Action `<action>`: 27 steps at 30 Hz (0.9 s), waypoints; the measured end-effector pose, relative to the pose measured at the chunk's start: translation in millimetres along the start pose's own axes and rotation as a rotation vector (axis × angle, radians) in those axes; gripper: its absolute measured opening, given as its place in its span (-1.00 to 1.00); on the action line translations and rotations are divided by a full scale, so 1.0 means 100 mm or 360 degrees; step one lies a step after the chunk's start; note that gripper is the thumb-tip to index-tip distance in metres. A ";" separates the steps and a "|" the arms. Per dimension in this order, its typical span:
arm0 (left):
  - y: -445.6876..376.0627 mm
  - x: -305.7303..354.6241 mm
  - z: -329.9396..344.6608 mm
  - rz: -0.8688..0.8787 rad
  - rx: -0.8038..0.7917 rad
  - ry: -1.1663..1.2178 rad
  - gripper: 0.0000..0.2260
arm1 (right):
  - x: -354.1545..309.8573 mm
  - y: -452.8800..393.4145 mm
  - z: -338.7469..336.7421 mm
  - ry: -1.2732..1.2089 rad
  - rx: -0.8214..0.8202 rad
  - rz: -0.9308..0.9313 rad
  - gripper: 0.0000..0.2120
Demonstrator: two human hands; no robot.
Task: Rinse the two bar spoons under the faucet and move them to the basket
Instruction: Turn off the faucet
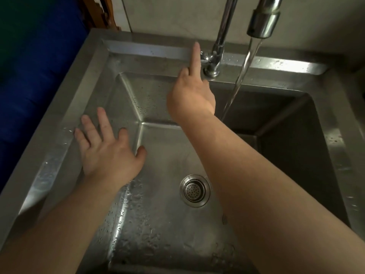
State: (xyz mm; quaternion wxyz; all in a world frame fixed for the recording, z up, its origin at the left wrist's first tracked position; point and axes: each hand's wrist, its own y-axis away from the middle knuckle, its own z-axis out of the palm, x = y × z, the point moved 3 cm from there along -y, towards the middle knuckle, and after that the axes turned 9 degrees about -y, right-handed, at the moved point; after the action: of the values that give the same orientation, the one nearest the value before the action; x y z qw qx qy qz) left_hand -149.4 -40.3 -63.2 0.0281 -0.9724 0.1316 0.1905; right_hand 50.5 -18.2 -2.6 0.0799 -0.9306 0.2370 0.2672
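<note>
A chrome faucet (219, 36) rises from the back rim of a steel sink (138, 62). Its spout head (263, 22) pours a stream of water (240, 76) into the basin. My right hand (190, 91) is at the faucet base, index finger stretched up beside the valve handle (205, 58), the other fingers curled and hidden. My left hand (107, 149) hovers flat over the sink's left wall with fingers spread, holding nothing. No bar spoons and no basket are in view.
A round strainer drain (195, 190) sits in the wet basin floor. The basin's right part (296, 145) lies in dark shadow. A blue surface (29, 86) borders the sink on the left. A tiled wall (167, 12) stands behind.
</note>
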 end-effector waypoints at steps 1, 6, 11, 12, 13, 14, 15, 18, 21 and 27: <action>0.00 0.00 0.00 0.0003 -0.0002 0.0001 -0.34 | 0.01 0.01 0.01 -0.0007 0.0032 0.0007 -0.52; 0.01 0.00 -0.01 0.0017 0.0009 0.0018 -0.34 | 0.01 0.06 0.09 0.0030 0.0134 -0.0022 -0.51; 0.00 0.01 -0.03 0.0014 -0.0022 -0.0027 -0.35 | 0.03 0.10 0.13 -0.0010 0.0178 -0.0034 -0.55; 0.00 0.01 -0.03 0.0015 -0.0021 -0.0034 -0.36 | 0.05 0.11 0.14 -0.0018 0.0174 -0.0040 -0.56; 0.00 0.00 -0.03 0.0016 -0.0019 -0.0039 -0.36 | 0.06 0.13 0.16 -0.0034 0.0171 -0.0044 -0.58; 0.00 0.00 -0.02 0.0015 -0.0018 -0.0039 -0.36 | 0.08 0.15 0.17 -0.0048 0.0170 -0.0045 -0.63; 0.00 0.00 -0.02 0.0014 -0.0016 -0.0034 -0.37 | 0.10 0.18 0.18 -0.0054 0.0173 -0.0045 -0.67; 0.00 0.00 -0.01 0.0014 0.0001 -0.0023 -0.39 | 0.17 0.25 0.23 -0.0058 0.0159 -0.0055 -0.77; -0.01 0.01 0.00 0.0023 0.0022 -0.0031 -0.39 | 0.22 0.27 0.26 -0.0078 0.0169 -0.0106 -0.80; -0.01 0.01 -0.01 0.0020 -0.0010 -0.0075 -0.36 | 0.32 0.32 0.33 -0.0199 0.0345 -0.0268 -0.79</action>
State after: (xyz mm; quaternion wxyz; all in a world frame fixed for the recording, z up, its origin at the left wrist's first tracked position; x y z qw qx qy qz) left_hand -148.0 -39.5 -62.2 0.0269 -0.9669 0.1363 0.2141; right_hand 43.9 -49.8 -48.4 0.2166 -0.9147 0.1802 0.2897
